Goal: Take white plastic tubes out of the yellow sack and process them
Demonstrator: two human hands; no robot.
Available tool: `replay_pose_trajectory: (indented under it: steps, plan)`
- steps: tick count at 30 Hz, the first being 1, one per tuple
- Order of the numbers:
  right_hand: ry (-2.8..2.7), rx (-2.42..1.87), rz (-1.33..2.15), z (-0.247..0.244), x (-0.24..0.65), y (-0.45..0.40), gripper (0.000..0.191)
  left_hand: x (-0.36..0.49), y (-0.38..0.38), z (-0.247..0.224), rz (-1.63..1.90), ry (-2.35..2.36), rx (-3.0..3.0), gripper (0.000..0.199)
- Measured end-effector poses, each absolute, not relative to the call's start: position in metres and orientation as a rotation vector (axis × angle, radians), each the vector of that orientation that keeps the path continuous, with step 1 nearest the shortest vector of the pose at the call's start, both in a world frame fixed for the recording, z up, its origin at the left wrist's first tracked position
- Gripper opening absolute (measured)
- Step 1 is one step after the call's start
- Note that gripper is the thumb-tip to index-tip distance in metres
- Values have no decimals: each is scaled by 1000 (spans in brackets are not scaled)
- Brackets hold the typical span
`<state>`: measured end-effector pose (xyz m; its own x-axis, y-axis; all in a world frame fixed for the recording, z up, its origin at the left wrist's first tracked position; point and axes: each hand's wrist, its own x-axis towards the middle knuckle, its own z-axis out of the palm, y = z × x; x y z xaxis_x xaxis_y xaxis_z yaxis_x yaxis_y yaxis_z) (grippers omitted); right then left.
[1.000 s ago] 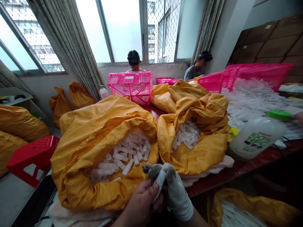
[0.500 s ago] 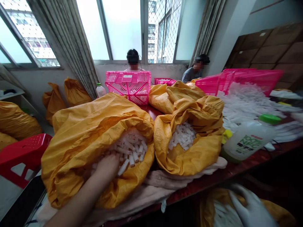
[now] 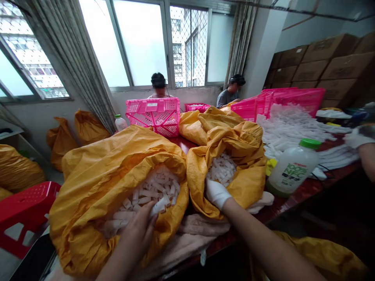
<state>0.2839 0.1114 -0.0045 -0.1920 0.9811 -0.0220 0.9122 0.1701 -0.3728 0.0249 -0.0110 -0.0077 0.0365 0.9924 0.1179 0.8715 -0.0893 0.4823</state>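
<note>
My bare left hand (image 3: 143,224) pinches a short white plastic tube (image 3: 160,205) between thumb and fingers. It is over the mouth of the large yellow sack (image 3: 96,168), where a heap of similar white tubes (image 3: 146,191) lies. In a white glove, my right hand (image 3: 217,193) reaches into the smaller yellow sack (image 3: 249,185) beside it. Small white pieces (image 3: 223,168) fill that sack's opening. The right fingertips are hidden among the pieces and the sack's fold, so their grip does not show.
A green-capped bottle (image 3: 294,168) stands right of the sacks, before a pile of white tubes (image 3: 293,125). Pink crates (image 3: 152,115) are behind. Another person's gloved hand (image 3: 359,136) is at far right. A red stool (image 3: 26,207) stands left; a yellow sack (image 3: 322,253) sits below the table edge.
My left hand has come up out of the tube heap with a tube in its fingers. My right hand has moved from the lower sack up into the smaller sack. The view has shifted.
</note>
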Motion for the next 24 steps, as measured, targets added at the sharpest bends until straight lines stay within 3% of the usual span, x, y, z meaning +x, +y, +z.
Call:
replay_pose_trajectory:
  steps: [2,7,9,14,21,24]
  plan:
    - [-2075,-1769,526,2,295,94,43,33,-27,-16,786,1823,2000,43]
    - [-1159,-959,1271,25,272,46,36,58,-48,-21,851,1585,1942,43]
    - [-985,-809,1412,28,246,31,35,66,-49,-18,878,1526,1888,44]
    - [-1120,-679,1411,12,206,7,19,79,-48,-12,996,1363,1593,48]
    - [-981,-702,1443,-8,211,5,31,87,-47,-15,1100,1372,1567,39]
    - [-953,-672,1462,-14,208,3,36,94,-46,-20,1126,1114,1161,36]
